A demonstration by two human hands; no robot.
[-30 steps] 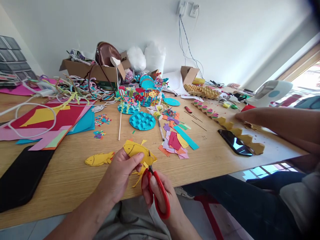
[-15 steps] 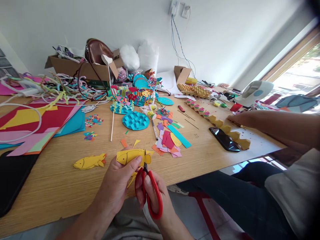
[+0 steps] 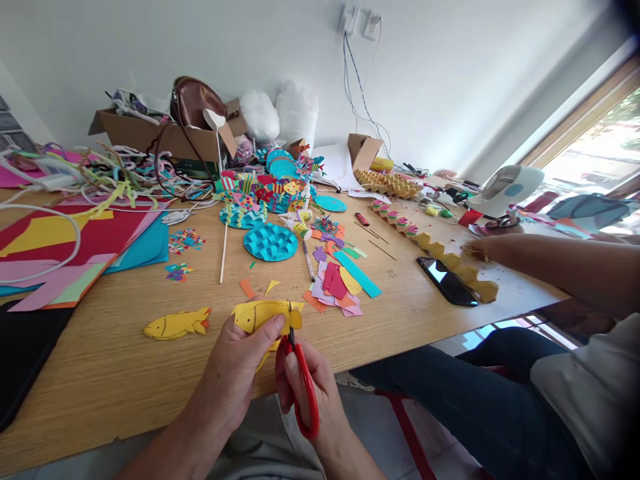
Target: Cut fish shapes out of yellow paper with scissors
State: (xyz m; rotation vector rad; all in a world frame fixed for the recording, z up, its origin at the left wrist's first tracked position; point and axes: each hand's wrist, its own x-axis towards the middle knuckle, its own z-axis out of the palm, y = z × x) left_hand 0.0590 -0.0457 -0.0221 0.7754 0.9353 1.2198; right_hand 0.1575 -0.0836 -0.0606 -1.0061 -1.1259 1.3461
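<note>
My left hand (image 3: 240, 363) is closed on a yellow paper fish (image 3: 257, 315), thumb on top, with the drawn head pointing left. Red-handled scissors (image 3: 306, 393) are in my right hand (image 3: 320, 400), fingers through the loops. Their dark blades reach up across the paper near the tail end. Part of the paper behind the blades is hidden. Another yellow fish (image 3: 177, 324) with an orange-edged tail lies flat on the table to the left of my hands. Small yellow and orange paper scraps (image 3: 247, 288) lie just beyond my fingers.
Coloured paper pieces (image 3: 336, 280), a pen (image 3: 309, 260) and a blue egg-carton piece (image 3: 271, 241) lie ahead. Stacked coloured sheets (image 3: 90, 247) are at left. On the right are a phone (image 3: 445, 281), a yellow egg-carton strip (image 3: 457, 267) and another person's arm (image 3: 530, 261).
The scissor handles have drawn closer together, with the blades still at the tail end. The other person's hand has shifted slightly by the yellow strip.
</note>
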